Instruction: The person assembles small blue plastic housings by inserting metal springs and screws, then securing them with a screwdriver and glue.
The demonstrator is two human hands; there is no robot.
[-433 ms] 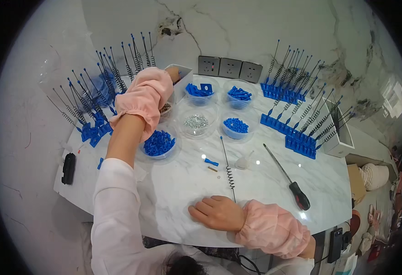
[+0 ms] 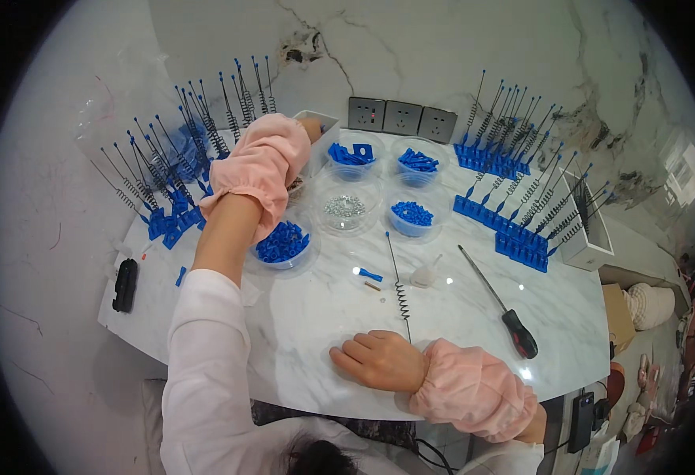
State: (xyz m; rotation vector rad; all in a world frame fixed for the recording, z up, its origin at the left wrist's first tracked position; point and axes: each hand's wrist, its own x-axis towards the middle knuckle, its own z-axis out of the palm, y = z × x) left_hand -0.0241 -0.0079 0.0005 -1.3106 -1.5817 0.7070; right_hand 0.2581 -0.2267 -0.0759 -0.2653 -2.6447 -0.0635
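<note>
Left hand inside white box, right hand loosely curled by coiled wire, hands' grip unclear

Rod: thin, dark, blue-tipped; coiled below its middle, straight above and beneath. Lies just right of frame centre, running nearly vertical in the frame, tip uppermost and leaning slightly left. Connector: blue, narrow-waisted, on its side, left of rod, apart from it. Pin: short, brass-coloured, just below connector. Box: white, open-topped, upper frame, slightly left of centre; interior mostly hidden.
</note>
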